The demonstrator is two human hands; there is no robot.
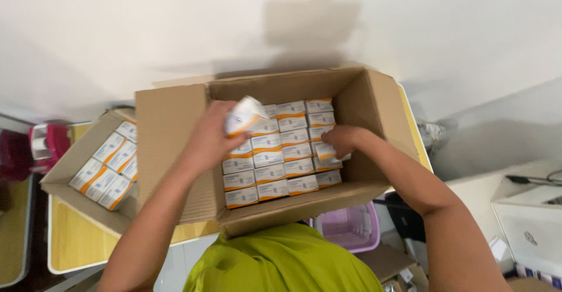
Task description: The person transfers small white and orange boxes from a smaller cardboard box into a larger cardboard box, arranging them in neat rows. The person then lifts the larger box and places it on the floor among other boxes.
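White wall behind, wooden tabletop [73,242] underneath. The big carton [170,134] was mostly packed with small white-and-orange boxes [275,163]. Left hand [211,137] pinched one box [243,115] above the rows; right hand [342,140] curled round another at the far-right row, which looked a bit short.

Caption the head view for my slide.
Left hand lifts a small box from a carton; right hand touches packed boxes.

The small white-and-orange carton [243,115] in the left hand [208,140] is motion-blurred; the right hand's [342,140] fingertips seem buried among packed cartons
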